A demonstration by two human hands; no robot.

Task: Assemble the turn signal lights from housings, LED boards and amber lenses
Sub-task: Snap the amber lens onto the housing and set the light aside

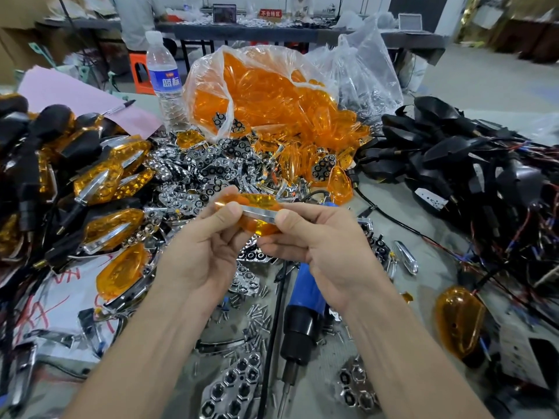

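Both hands meet at centre: the left hand [202, 246] and right hand [326, 249] pinch an amber lens [257, 202] with a chrome strip [260, 212] by its ends. A blue screwdriver [304, 300] lies at 6 o'clock just below. A bag of lenses [272, 95] sits at 12, black housings [447, 152] at 2, and finished lights [99, 182] at 9.

1 water bottle [163, 77] upright | 1 pen [119, 107] on pink paper [75, 95], far left | 1 blue electric screwdriver [302, 313] lying flat

Bare left hand [208, 246] and right hand [320, 249], forearms bare too
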